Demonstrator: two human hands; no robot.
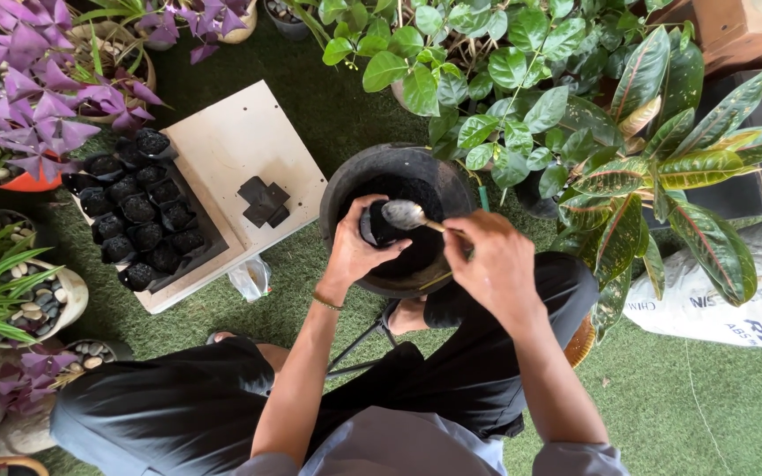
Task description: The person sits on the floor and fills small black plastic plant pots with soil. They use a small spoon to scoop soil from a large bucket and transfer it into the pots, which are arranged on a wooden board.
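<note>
Seated person, seen from above. The left hand (pixel 352 251) was closed around a small black plastic nursery bag (pixel 379 227), held upright over the near rim of a round black plastic basin of dark soil (pixel 337 189); the right hand (pixel 493 264) pinched the handle of a metal spoon (pixel 406 213), its bowl poised just above the bag's mouth (the spoon's load cannot be made out). The step in hand appeared to be filling the bag with soil; the next move would call for a steady tip of the spoon into the narrow opening. Farther left, a black tray of filled bags (pixel 138 225) rested on a white board (pixel 231 141); leafy potted plants (pixel 522 97) stood beyond.
</note>
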